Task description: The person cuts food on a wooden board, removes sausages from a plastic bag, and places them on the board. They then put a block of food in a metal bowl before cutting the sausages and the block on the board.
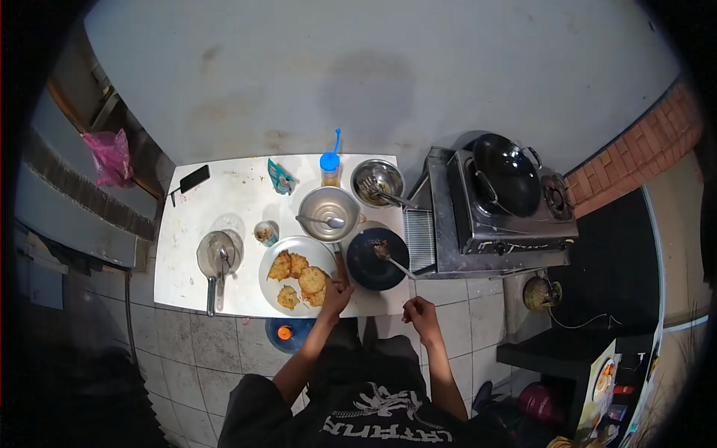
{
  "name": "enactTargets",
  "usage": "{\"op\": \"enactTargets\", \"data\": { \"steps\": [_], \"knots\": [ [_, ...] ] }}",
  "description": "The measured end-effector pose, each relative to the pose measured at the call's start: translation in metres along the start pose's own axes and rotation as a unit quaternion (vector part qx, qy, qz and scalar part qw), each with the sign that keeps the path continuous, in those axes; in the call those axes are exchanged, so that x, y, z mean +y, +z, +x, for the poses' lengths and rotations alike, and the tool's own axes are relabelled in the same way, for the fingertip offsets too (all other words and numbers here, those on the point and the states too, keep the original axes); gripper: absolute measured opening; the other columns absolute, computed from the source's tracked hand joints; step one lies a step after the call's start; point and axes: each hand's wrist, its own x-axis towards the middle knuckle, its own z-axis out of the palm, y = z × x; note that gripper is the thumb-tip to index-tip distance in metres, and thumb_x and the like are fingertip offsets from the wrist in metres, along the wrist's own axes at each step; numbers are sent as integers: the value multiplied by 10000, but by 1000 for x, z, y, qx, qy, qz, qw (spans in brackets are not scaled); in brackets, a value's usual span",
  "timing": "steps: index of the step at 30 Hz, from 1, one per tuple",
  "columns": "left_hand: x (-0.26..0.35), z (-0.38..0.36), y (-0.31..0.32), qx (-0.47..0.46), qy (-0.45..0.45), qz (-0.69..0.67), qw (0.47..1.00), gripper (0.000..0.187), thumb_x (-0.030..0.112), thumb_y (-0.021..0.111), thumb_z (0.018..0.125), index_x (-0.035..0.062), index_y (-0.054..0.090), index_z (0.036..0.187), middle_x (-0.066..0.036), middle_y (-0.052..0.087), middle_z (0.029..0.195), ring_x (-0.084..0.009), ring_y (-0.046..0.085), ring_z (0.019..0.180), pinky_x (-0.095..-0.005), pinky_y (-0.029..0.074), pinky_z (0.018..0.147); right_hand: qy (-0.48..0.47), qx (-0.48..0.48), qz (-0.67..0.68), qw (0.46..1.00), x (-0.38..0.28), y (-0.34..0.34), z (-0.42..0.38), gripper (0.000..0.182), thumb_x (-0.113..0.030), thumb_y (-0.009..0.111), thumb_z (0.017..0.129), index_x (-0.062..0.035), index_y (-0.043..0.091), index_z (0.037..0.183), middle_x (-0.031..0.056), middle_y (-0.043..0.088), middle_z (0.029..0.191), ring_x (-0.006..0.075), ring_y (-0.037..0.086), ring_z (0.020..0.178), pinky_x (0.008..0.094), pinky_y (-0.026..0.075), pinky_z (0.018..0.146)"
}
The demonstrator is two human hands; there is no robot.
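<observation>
My left hand (338, 296) is at the right rim of a large white plate (270, 297), its fingers bent close to the golden fritters (312, 279) lying there. Whether it grips the rim or a fritter I cannot make out. My right hand (423, 313) is raised by the table's front edge with curled fingers, and nothing shows in it. Between and beyond my hands sits a dark frying pan (366, 272); a metal spoon (398, 265) with brown food on its end rests across it. A brown handle-like strip (340, 267) lies between plate and pan.
Behind the plate stand a metal bowl with a spoon (320, 201), a steel bowl with utensils (385, 173), a blue-lidded bottle (329, 170) and a small jar (265, 234). A lidded pan (213, 257) lies left. A wok (508, 179) sits on the stove (478, 235) at right.
</observation>
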Motion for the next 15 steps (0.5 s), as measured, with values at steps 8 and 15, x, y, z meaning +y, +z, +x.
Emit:
{"op": "enactTargets", "data": {
  "steps": [8,15],
  "knots": [
    [-16,23,2,99,153,259,949,602,191,723,691,-9,345,1115,-206,516,984,-352,566,850,-413,450,749,43,-85,-1,995,-5,38,54,161,-118,541,904,20,573,828,47,567,660,119,586,613,246,487,558],
    [11,5,16,90,82,349,929,535,145,672,701,26,337,1101,-269,530,1027,-456,557,918,-515,452,763,42,-96,-11,994,-14,42,79,141,-96,530,905,14,565,824,43,558,643,109,555,573,252,443,536]
  ]
}}
